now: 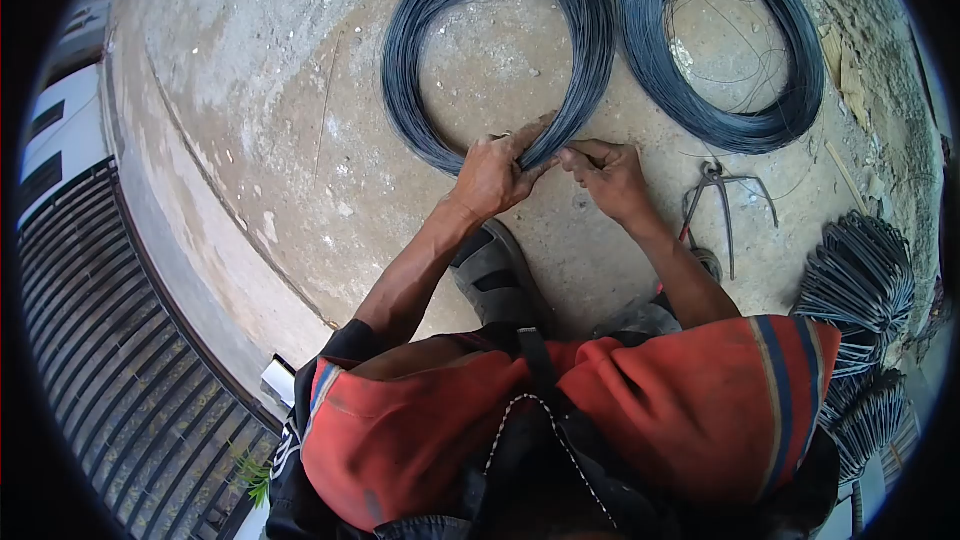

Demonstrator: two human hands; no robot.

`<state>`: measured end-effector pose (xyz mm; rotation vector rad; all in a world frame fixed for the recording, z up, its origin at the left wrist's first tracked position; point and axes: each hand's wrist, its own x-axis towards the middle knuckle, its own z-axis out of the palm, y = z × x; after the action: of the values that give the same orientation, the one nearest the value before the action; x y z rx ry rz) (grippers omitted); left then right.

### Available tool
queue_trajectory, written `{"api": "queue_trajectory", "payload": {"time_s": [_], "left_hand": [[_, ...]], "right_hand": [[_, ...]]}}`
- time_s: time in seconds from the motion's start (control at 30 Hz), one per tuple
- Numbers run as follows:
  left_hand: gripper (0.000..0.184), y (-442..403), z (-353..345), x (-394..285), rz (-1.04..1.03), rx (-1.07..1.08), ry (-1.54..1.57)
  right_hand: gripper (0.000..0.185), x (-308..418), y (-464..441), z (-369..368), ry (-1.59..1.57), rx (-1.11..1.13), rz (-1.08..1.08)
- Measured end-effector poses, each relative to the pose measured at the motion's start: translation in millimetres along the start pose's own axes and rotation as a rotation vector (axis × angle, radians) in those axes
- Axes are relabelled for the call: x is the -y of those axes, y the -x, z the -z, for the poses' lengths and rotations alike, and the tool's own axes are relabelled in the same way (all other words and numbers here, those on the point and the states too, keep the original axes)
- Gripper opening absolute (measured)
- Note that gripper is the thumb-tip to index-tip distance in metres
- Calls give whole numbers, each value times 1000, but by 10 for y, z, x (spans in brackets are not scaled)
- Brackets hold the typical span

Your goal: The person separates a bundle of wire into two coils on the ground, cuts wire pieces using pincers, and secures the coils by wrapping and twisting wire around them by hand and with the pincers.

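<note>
A coil of thin dark wire (402, 70) stands out in front of me, its near edge in my hands. My left hand (492, 175) is closed around the bundle at the bottom of the ring. At the right of that grip, my right hand (607, 178) pinches with thumb and forefinger beside the coil; a wire end there is too small to make out clearly. A second wire coil (645, 40) lies on the ground to the right, with loose strands across its middle. Below it rest pincers (722, 195) with spread handles, close to my right forearm.
Bundles of bent steel bars (858, 280) are stacked at the right. A dark barred gate (110, 340) runs along the left, beside a concrete edge. My sandalled foot (495, 275) is just under the coil. Dusty concrete ground (260, 90) holds small debris.
</note>
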<state>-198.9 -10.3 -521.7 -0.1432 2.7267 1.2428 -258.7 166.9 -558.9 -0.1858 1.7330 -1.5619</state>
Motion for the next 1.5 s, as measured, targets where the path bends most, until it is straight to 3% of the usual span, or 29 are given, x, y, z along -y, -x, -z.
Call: {"api": "queue_trajectory", "payload": {"time_s": [0.2, 0.3, 0.4, 0.5, 0.6, 0.67, 0.7, 0.8, 0.87, 0.9, 1.1, 1.2, 1.3, 1.4, 1.5], "left_hand": [[61, 31, -165, -10, -181, -131, -219], [63, 27, -338, 116, -309, -205, -333], [68, 35, -398, 86, -257, -157, -357], [71, 1, -395, 70, -194, -77, -297], [73, -88, -296, 9, -59, 5, -70], [71, -147, -151, -69, 148, 174, 122], [68, -143, -123, -63, 154, 166, 219], [60, -170, -92, -96, 200, 169, 390], [57, -290, -131, -173, 266, 185, 344], [50, -283, -212, -151, 20, -4, 251], [46, -240, -77, -31, 103, 303, 173], [40, -313, -9, -46, 342, 501, 397], [36, -352, -19, -10, 241, 532, 457], [36, -379, 53, -39, 204, 587, 488], [36, -387, 33, -50, 225, 574, 598]], "right_hand": [[24, 77, 187, 11, 16, -109, 27], [30, 42, 191, 217, -118, 75, 2], [30, 394, 207, 233, 321, 154, 134], [33, 227, 189, 69, 714, -91, 447], [29, 223, 181, 97, 548, -52, 318], [27, 186, 162, 142, 269, 68, 78], [26, 161, 144, 171, 130, 128, -40], [27, 45, 91, 245, 70, 107, -23], [30, 19, 74, 328, 191, 117, 74], [31, 33, 75, 347, 251, 124, 121], [31, 120, 57, 359, 260, 244, 7], [33, 124, 53, 401, 338, 343, 80], [28, 113, 2, 468, 192, 380, 58], [19, 157, 35, 430, 195, 139, 38], [15, 11, 128, 304, 152, -61, 290]]}}
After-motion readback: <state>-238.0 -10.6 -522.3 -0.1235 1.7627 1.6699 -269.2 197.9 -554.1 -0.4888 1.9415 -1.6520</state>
